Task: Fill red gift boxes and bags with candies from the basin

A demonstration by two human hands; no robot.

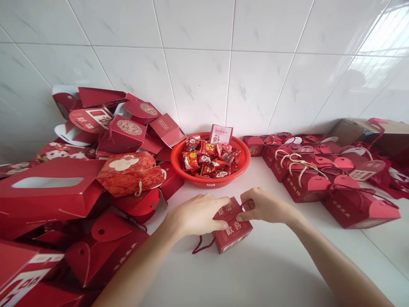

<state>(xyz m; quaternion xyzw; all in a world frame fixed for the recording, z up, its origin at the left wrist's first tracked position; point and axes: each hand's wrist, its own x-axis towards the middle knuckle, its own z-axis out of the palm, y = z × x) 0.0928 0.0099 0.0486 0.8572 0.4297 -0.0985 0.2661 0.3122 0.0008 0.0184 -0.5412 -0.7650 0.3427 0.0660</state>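
Note:
A small dark red box point(234, 230) with pale lettering on top rests on the white table, between my hands. My left hand point(200, 215) holds it from the left, thumb on the top and fingers over the far side. At its right edge, my right hand point(263, 207) pinches a dark red cord point(246, 204) between thumb and bent fingers. Another loop of cord point(204, 244) hangs out on the box's left side and lies on the table. Just beyond the hands stands a red plastic basket point(211, 184) full of wrapped sweets point(207, 160).
Many red boxes point(128, 132) are heaped on the left, close to my left forearm. Rows of corded boxes point(303, 185) stand on the right, with a cardboard box point(351, 128) behind. A tiled wall point(198, 85) bounds the table point(255, 264) at the back.

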